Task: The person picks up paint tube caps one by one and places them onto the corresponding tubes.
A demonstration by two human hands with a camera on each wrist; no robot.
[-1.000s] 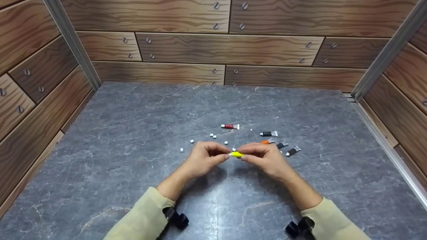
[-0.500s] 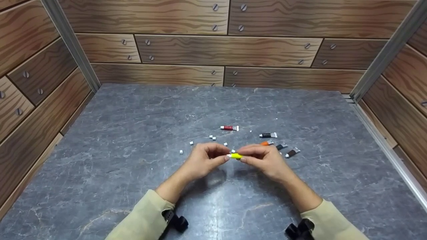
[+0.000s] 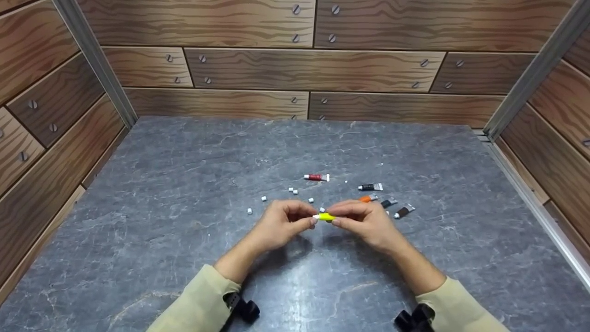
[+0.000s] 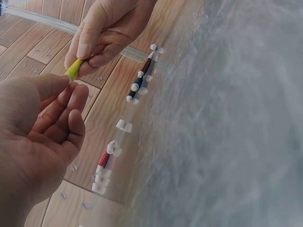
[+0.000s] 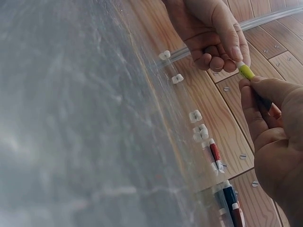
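Note:
A small yellow paint tube is held level between both hands, above the grey tabletop. My left hand pinches its white end between thumb and fingertips; whether that end is a cap or a bare nozzle cannot be told. The tube's body is pinched by my right hand, which hides the tail. In the right wrist view, the yellow tube shows its white tip at the left fingertips. A white cap lies just behind the tube.
Beyond the hands lie a red tube, a black tube, an orange tube, a dark tube and a brown one. Several loose white caps are scattered to the left. Wood-patterned walls enclose the table.

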